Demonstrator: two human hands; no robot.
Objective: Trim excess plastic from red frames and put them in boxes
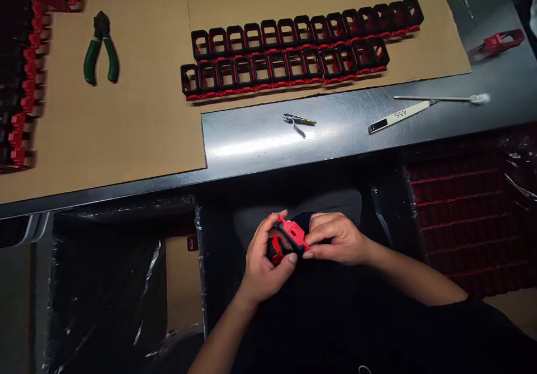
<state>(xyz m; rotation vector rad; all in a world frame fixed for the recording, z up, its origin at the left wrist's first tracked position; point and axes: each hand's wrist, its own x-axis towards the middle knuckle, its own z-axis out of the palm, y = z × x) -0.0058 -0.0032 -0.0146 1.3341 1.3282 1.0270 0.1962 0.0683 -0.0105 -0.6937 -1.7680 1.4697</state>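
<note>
Pale-handled tool [400, 117] beyond right hand [338, 238]; inverted marking, perhaps "A5S". Left hand [264, 262] curled, clamped around red-and-black frame [293, 232] between hands; right thumb and finger pinching its end.

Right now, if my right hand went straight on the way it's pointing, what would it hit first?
The red-and-black part, which your right hand is touching. Just past it looks to be your left hand, though depth is hard to judge here.
</note>
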